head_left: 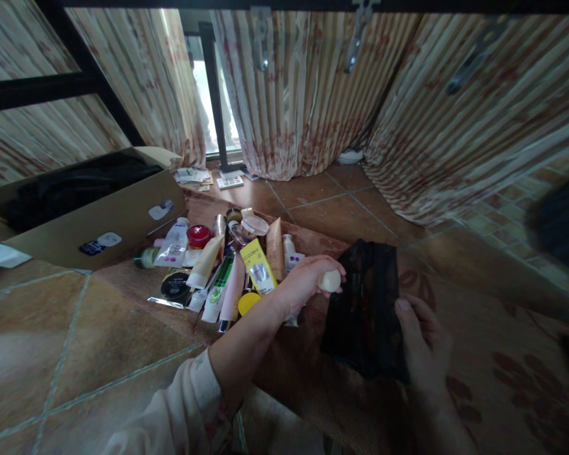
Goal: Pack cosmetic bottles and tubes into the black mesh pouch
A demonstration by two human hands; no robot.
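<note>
My left hand (306, 278) is closed around a small container with a round cream-coloured cap (330, 281); its body is hidden by my fingers. It is held beside the left edge of a black mesh pouch (360, 316). My right hand (424, 338) pinches the pouch's right side between thumb and fingers. Left of my hands lies a pile of cosmetics: a yellow box (257, 266), a tan tube (275, 246), a pink tube (232, 291), a red-lidded jar (199, 236), a black compact (174, 285) and a yellow lid (249, 304).
A brown patterned mat (308, 385) lies under the pile on the tiled floor (33, 328). An open cardboard box (118, 221) holding black material stands at left. Papers (193, 176) lie near the window, striped curtains (303, 101) hang behind, and a dark frame bar crosses the top.
</note>
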